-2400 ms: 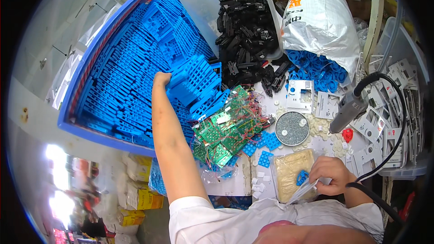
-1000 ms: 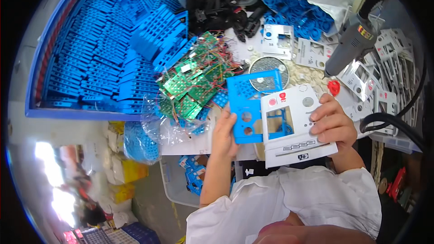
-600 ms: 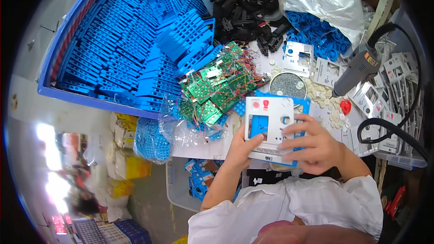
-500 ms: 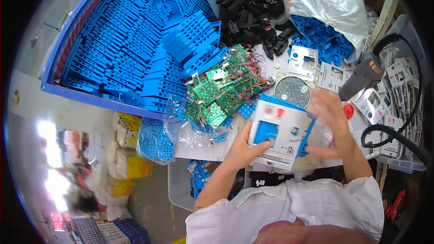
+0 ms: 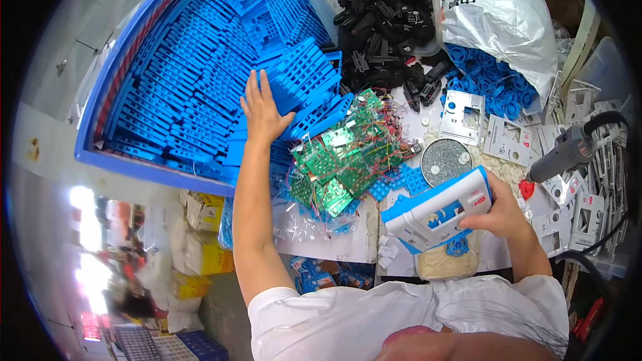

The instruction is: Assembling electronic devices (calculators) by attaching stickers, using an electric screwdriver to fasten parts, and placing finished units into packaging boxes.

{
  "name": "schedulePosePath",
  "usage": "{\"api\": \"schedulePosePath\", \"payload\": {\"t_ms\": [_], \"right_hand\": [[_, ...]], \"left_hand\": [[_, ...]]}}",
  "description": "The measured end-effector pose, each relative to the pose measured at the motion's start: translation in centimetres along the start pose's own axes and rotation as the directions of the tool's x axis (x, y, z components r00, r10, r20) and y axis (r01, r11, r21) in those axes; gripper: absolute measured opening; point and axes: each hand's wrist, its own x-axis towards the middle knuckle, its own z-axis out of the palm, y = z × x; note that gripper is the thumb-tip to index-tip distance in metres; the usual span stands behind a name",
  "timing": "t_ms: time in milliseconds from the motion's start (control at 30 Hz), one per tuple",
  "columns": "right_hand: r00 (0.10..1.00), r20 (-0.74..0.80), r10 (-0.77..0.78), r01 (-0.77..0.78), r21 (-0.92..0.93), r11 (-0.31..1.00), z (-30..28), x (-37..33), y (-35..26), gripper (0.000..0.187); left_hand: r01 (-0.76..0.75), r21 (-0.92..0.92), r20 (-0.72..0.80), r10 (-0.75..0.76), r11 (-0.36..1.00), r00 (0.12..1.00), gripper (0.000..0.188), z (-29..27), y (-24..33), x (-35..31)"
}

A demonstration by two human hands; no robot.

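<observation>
Circuit boards (image 5: 344, 154) lie between the crate (image 5: 134, 160) (left) and round tin (image 5: 445, 160).

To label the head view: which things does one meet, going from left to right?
blue crate → left hand → green circuit boards → blue-and-white panel → right hand → grey power screwdriver

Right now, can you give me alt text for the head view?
Right hand holds a white-and-blue panel assembly while left hand rests on stacked blue panels in a bin; green circuit boards lie between.
</observation>
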Motion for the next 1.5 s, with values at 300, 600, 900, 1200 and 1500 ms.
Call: {"api": "schedulePosePath", "payload": {"t_ms": [300,600,900,1200,1500], "right_hand": [[0.996,-0.036,0.076,-0.077,-0.033,0.996,-2.3,-0.8,0.7,0.072],[0.999,-0.012,0.049,-0.049,0.001,0.999,-2.0,-0.1,1.0,0.068],[0.999,-0.009,0.031,-0.031,-0.036,0.999,-1.9,0.1,1.9,0.063],[0.999,-0.021,0.042,-0.042,0.011,0.999,-2.0,0.4,1.9,0.066],[0.999,0.011,0.038,-0.038,0.014,0.999,-1.2,0.7,2.4,0.067]], "left_hand": [[-0.096,-0.005,0.040,0.096,0.995,0.995,0.127,3.5,-0.1,4.3],[-0.090,0.091,-0.030,0.094,0.992,0.995,0.130,5.6,1.2,8.6],[-0.176,0.016,-0.037,0.176,0.984,0.984,0.122,5.8,-0.3,14.0],[0.093,-0.296,-0.228,-0.165,0.951,0.960,0.115,2.2,-3.8,17.5],[0.221,-0.755,-0.095,-0.437,0.617,0.894,0.113,-0.3,-6.4,15.5]]}}
